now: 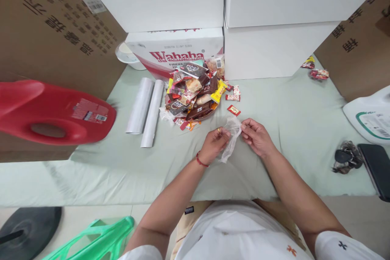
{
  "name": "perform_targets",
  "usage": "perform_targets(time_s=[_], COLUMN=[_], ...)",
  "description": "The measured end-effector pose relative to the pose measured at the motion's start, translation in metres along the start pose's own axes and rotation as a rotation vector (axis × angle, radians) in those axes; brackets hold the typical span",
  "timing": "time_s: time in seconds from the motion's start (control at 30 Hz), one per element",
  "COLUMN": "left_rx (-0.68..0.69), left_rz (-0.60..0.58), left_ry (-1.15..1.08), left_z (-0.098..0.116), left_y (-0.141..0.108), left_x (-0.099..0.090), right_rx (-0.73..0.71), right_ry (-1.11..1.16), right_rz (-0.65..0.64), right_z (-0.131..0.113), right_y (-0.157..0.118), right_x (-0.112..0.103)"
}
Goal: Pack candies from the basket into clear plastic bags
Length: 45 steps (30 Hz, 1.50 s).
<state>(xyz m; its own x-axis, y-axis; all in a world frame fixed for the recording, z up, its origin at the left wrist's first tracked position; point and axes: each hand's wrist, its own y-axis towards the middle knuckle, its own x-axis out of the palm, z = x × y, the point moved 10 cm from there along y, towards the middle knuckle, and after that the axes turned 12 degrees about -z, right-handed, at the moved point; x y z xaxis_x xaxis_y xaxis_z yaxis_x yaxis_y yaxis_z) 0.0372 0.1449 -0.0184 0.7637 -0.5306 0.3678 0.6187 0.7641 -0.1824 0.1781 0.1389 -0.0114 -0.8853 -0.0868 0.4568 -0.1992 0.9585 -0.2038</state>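
Observation:
A thin, clear plastic bag (232, 140) is stretched between my two hands above the front of the table. My left hand (215, 144) pinches its left edge between thumb and fingers. On the other side, my right hand (256, 135) grips the bag's upper right edge with its fingertips. Just beyond the bag lies a small red wrapped candy (234, 110). A heaped pile of packaged snacks (195, 93) stands behind my left hand, on a plate or tray whose rim barely shows. More small wrapped candies (233, 97) lie beside the pile.
Two white rolls (140, 105) lie left of the snacks, near a red jug (55, 113). White boxes (179, 48) wall off the back. To the right are a white jug (371, 113), a dark bagged item (347, 157), a phone (376, 168) and red packets (319, 74). A green stool (97, 237) stands below.

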Motion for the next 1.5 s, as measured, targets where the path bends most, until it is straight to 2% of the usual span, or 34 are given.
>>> perform_targets(time_s=[0.17, 0.3, 0.4, 0.5, 0.7, 0.77, 0.9, 0.97, 1.07, 1.17, 1.27, 1.37, 1.43, 1.5], left_rx=[0.017, 0.076, 0.075, 0.038, -0.017, -0.017, 0.037, 0.07, 0.105, 0.11, 0.098, 0.079, 0.059, 0.044], left_rz=[-0.01, 0.083, 0.072, 0.038, 0.007, 0.006, 0.086, 0.115, 0.084, 0.013, -0.041, -0.003, 0.02, -0.017], left_ry=[-0.061, -0.089, -0.064, -0.072, -0.241, -0.261, -0.219, -0.177, -0.115, -0.055, -0.008, -0.064, -0.15, -0.232], left_z=[-0.001, 0.0, -0.001, -0.001, 0.0, 0.001, 0.002, 0.002, 0.001, -0.001, 0.0, 0.002, 0.004, 0.006], left_y=[0.002, 0.001, 0.002, 0.002, -0.001, -0.001, -0.001, -0.001, -0.001, -0.001, -0.001, -0.002, -0.002, -0.001], left_x=[0.001, -0.008, -0.006, -0.002, 0.001, 0.002, -0.005, -0.009, -0.007, 0.001, 0.006, -0.003, -0.011, -0.014], right_rx=[-0.016, 0.052, 0.102, 0.136, 0.25, 0.186, -0.138, -0.188, -0.107, -0.039, -0.017, -0.01, 0.005, 0.028], right_ry=[-0.017, -0.143, -0.224, -0.149, 0.034, 0.015, -0.201, -0.349, -0.468, -0.395, -0.304, -0.139, -0.002, 0.097], right_rz=[0.046, -0.074, -0.087, -0.05, -0.1, -0.051, 0.14, 0.12, 0.007, -0.073, -0.004, 0.081, 0.078, 0.036], right_z=[-0.003, 0.007, 0.013, 0.013, 0.018, 0.013, -0.021, -0.027, -0.012, 0.005, 0.006, -0.003, -0.009, -0.012], right_y=[-0.001, -0.001, -0.002, -0.004, -0.005, -0.004, -0.011, -0.013, -0.009, -0.004, -0.001, -0.002, -0.002, -0.002], right_x=[-0.005, 0.011, 0.014, 0.011, 0.013, 0.008, -0.008, -0.002, 0.012, 0.02, 0.01, -0.008, -0.015, -0.017])
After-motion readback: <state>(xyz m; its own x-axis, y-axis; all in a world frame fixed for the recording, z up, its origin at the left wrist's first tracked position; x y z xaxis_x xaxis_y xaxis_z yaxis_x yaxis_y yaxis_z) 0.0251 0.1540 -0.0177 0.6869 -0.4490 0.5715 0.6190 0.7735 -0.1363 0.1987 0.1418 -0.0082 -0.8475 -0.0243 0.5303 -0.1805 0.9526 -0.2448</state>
